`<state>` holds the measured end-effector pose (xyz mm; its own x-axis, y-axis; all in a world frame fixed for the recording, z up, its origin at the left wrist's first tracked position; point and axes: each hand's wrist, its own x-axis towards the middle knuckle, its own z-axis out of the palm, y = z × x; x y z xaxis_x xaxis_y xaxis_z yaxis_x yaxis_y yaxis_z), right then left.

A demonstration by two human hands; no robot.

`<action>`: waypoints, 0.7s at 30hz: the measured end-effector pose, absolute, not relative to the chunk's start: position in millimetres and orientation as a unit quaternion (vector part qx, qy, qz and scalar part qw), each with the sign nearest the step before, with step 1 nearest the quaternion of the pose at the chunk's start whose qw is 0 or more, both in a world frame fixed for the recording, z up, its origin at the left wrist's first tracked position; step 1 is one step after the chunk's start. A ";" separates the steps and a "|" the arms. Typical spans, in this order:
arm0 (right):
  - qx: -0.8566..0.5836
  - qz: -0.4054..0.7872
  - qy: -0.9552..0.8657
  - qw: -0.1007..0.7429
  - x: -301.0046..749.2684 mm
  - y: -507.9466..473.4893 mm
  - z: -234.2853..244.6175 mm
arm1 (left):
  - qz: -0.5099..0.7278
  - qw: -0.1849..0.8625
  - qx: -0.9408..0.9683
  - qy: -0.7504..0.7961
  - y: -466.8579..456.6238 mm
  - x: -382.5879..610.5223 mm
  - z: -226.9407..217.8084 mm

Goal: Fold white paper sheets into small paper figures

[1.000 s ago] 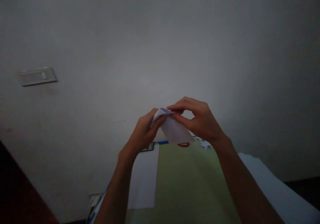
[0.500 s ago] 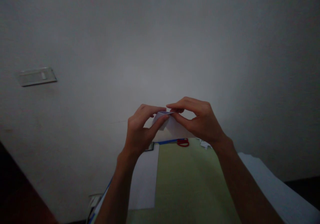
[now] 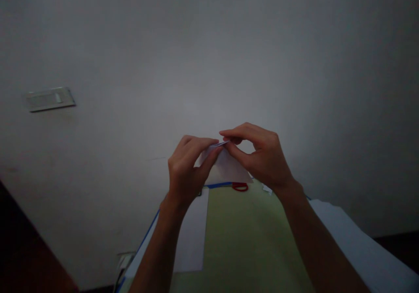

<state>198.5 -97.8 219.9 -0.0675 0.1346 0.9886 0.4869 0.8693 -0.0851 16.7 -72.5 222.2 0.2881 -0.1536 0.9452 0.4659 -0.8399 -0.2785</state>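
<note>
Both hands hold a folded white sheet of paper (image 3: pixel 225 167) up above the far end of the table. My left hand (image 3: pixel 190 164) pinches its upper left edge between thumb and fingers. At the upper right corner, my right hand (image 3: pixel 257 149) is closed on the same paper, thumb below and fingertips above. The top edges lie almost together, and the lower part hangs down towards the table. Some of the paper is hidden behind my left fingers and thumb.
Red-handled scissors (image 3: pixel 240 187) lie at the far edge of the green tabletop (image 3: pixel 245 240). White paper scraps (image 3: pixel 267 189) are to their right. A flat white sheet (image 3: pixel 191 245) lies at left, and a larger white sheet (image 3: pixel 353 245) at right. Behind stands a wall (image 3: pixel 209 66) with a switch plate (image 3: pixel 50 99).
The paper's top opening has narrowed as the edges came together. My right hand has risen slightly, and the paper's lower right corner now shows beside it.
</note>
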 end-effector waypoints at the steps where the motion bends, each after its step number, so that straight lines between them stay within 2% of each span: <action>1: -0.217 -0.131 -0.715 0.651 197.0 -98.9 220.6 | -0.589 0.273 -0.753 -0.104 -73.7 17.4 222.6; 7: -0.219 -0.125 -0.699 0.669 192.1 -103.4 224.7 | -0.605 0.304 -0.729 -0.101 -76.5 21.5 222.8; 13: -0.234 -0.101 -0.687 0.680 192.3 -102.5 223.9 | -0.619 0.290 -0.720 -0.121 -75.3 20.9 221.1; 21: -0.204 -0.149 -0.724 0.642 198.1 -100.0 222.3 | -0.644 0.269 -0.704 -0.128 -73.6 19.8 219.0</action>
<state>198.1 -100.0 222.3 -0.0924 0.1041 0.9903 0.4856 0.8730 -0.0464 19.8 -73.6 219.0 0.1374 -0.1670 0.9763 0.5267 -0.8225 -0.2148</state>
